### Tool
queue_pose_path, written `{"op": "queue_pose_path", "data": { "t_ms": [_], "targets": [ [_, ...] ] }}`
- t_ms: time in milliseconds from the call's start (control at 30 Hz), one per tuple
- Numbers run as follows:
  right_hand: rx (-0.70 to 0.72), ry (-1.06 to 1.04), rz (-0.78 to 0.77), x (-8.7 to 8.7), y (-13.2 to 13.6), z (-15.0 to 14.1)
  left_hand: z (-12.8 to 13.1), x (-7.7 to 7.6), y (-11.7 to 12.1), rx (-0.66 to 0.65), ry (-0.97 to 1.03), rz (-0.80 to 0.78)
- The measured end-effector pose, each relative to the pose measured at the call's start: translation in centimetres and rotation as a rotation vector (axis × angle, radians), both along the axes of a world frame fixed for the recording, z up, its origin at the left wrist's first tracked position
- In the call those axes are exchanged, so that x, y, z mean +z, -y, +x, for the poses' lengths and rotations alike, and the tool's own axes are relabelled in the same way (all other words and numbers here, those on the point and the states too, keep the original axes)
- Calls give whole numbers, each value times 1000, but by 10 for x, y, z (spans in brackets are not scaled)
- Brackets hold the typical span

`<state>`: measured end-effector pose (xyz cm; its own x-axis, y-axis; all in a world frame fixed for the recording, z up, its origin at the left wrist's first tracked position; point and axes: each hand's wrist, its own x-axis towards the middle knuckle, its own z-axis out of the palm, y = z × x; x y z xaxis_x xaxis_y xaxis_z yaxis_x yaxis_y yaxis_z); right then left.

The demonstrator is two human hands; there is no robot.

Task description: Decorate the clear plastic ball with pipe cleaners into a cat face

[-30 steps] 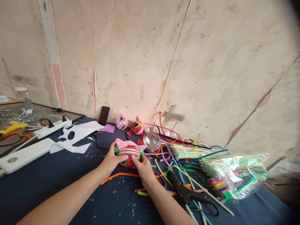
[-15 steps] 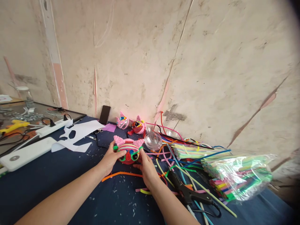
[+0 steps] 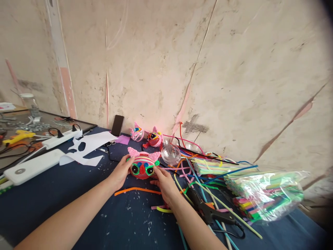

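Between my two hands is a pipe-cleaner animal head (image 3: 142,169) with pink ears, green-rimmed black eyes, a red nose and striped bands across its forehead. My left hand (image 3: 122,173) grips its left side, thumb near the ear and eye. On the opposite side, my right hand (image 3: 163,181) holds the edge by the green curl with thumb and fingers. Behind it, two similar pink heads, one paler (image 3: 136,133) and one with red and yellow trim (image 3: 154,138), stand against the wall. A clear plastic dome (image 3: 170,155) lies just right of the held head.
Loose pipe cleaners and a black glue gun (image 3: 208,210) lie to the right, beside a plastic bag of pipe cleaners (image 3: 270,196). Leftward are cut white paper (image 3: 90,147), a phone (image 3: 117,125), a power strip (image 3: 62,139), a white box-like device (image 3: 36,166) and a yellow glue gun (image 3: 19,137).
My left thumb has moved off the face toward the side, so both eyes now show. The head faces me more squarely, still held in both hands. The view has shifted slightly.
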<state>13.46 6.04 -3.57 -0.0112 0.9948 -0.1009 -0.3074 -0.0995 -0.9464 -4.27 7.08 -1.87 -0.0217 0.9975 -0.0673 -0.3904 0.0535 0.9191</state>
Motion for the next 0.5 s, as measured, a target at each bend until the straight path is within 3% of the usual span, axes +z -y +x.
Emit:
{"op": "queue_pose_path", "data": {
  "t_ms": [500],
  "targets": [
    [-53, -122, -81, 13, 3, 6, -8, 0, -6, -219, 100, 104]
  ]
}}
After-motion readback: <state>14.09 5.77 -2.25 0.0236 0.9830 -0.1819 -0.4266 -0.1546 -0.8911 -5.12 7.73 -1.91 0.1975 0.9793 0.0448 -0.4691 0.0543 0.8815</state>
